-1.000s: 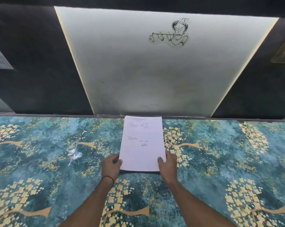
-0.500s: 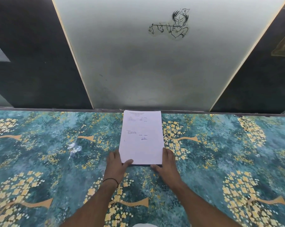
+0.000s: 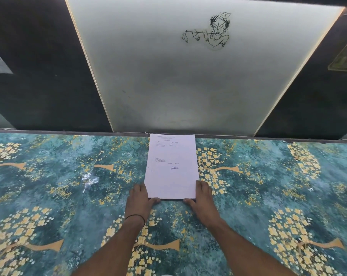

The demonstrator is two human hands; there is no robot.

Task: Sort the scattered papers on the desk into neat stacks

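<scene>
Touching paper stack (image 3: 171, 172) — left hand (image 3: 139, 200), right hand (image 3: 203, 200) flat.

One paper stack (image 3: 171, 170), one left hand (image 3: 139, 202), one right hand (image 3: 203, 200)

Bare worktop (image 3: 59, 176) stretched wide to the left and right of the paper stack (image 3: 171, 172), giving a hand room to pass. The stack's far edge sat at the foot of the upright wall panel (image 3: 188, 86), which closed off the back.
</scene>
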